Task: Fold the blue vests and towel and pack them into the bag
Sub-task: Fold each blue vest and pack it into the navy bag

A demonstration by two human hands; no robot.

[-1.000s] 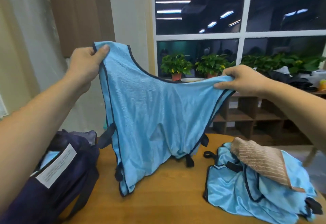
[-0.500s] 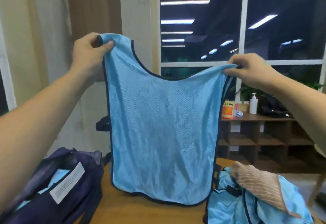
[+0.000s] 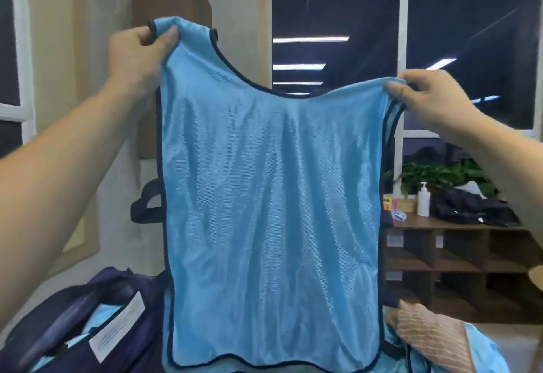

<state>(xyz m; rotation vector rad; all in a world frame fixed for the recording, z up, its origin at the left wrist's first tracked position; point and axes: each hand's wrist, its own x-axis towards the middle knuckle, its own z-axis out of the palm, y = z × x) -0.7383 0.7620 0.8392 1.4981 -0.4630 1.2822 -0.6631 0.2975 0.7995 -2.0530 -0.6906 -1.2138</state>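
Hanging with neckline up, hem down and long axis vertical, the light blue mesh vest with dark trim (image 3: 270,211) is dangling below the fingers, its shoulder straps clamped in the curled fingers of the left hand (image 3: 132,55) and the right hand (image 3: 435,102). Against half a second ago, both hands are holding it higher and closer to the camera.

Wooden shelf unit (image 3: 446,223), on its top a white pump bottle (image 3: 423,200), orange box (image 3: 387,202), dark bundled fabric (image 3: 470,206)

Dim indoor light; soft, edge-warped
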